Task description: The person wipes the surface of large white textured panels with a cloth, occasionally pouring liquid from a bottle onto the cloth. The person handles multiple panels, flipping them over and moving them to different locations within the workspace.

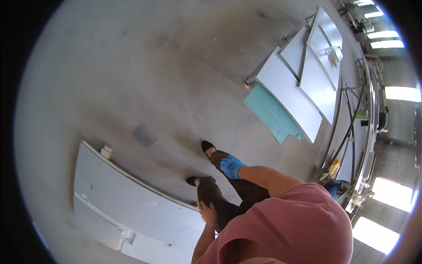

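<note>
My right hand (pixel 232 167) wears a blue work glove with dark print and rests on the right leg of my brown trousers (pixel 220 157) near the knee. Its fingers lie slightly apart over the cloth, with no object seen in them. Bare, my left hand (pixel 208 213) touches the other trouser leg (pixel 209 193), beside the edge of a large white panel (pixel 132 194). Its fingers are spread and nothing shows in them. My black shoes (pixel 207 145) stand on the grey concrete floor (pixel 158 82).
A small white block (pixel 106 151) sits at the white panel's far edge. Front right, a wheeled stand carries overlapping white panels (pixel 286 82) and a teal sheet (pixel 272 112) bearing writing. Dark bars (pixel 350 125) lie farther right. A distant person (pixel 383 118) is near the bright windows.
</note>
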A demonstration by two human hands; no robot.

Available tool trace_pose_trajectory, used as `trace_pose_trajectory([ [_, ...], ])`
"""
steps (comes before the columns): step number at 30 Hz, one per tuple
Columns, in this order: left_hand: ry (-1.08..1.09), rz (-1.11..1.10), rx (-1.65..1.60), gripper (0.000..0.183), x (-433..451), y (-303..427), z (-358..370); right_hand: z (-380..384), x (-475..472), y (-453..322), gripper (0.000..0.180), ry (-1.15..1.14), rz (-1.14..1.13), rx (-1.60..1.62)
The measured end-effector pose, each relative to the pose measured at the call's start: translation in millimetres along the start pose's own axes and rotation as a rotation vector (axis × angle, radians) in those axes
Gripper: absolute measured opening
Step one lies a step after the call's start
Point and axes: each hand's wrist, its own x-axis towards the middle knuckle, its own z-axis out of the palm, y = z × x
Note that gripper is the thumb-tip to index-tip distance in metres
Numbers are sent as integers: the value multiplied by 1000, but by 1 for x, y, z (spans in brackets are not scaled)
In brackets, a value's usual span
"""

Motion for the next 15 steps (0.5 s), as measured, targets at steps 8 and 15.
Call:
trace_pose_trajectory([
  [8,-403,177,64,47,-46,-23,-75,-15,-162,-62,39,201,472,696],
  [15,-244,191,107,38,-29,-25,-117,17,-322,-79,42,243,1013,1143],
])
